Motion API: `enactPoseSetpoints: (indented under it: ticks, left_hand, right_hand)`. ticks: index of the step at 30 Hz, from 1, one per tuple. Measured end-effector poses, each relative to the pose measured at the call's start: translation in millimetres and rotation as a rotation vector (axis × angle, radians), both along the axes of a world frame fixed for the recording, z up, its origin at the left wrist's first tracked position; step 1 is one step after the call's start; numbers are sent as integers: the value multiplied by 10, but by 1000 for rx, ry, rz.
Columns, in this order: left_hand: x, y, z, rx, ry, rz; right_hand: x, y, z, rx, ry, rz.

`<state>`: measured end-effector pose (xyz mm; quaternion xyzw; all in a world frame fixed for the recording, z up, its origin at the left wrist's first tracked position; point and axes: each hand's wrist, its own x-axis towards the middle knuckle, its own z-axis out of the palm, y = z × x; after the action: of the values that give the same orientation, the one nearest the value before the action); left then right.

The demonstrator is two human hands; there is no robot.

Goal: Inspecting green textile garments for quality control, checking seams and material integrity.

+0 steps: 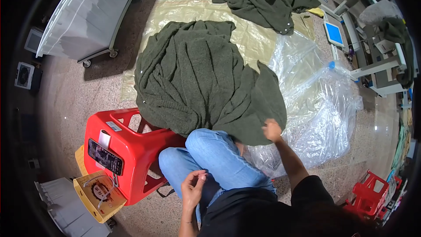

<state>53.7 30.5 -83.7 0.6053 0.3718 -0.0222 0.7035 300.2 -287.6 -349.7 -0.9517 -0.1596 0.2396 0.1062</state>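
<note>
A large dark green knit garment (193, 70) lies heaped in loose folds in front of my knees, with a few small white dots at its left edge. Its smoother right part (267, 96) spreads toward my right hand (272, 130), whose fingers are curled closed on the cloth near its right edge. My left hand (193, 188) is raised over my lap, away from the garment, thumb and fingertips pinched together. Whatever may be between those fingertips is too small to make out.
Yellowish plastic sheeting (175, 8) and a transparent plastic bag (324, 123) lie beneath and beside the garment. Another green garment (263, 0) lies beyond. At left stand a red stool (149, 149) carrying a phone (105, 156), a yellow box (98, 195) and a wheeled grey bin (92, 17).
</note>
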Motion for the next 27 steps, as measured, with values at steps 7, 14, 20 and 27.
enactPoseSetpoints:
  ticks: [7, 14, 20, 27]
  left_hand:
    - [108, 68, 107, 67, 63, 109]
    - [117, 46, 10, 41, 72, 76]
    - [281, -87, -63, -107, -73, 15]
    - [581, -488, -294, -283, -196, -211]
  right_hand:
    - [-467, 1697, 34, 103, -155, 474]
    - [-169, 1566, 21, 619, 218, -757]
    - [310, 1155, 1559, 1548, 485, -1127]
    - [256, 1275, 3226, 1848, 517, -803]
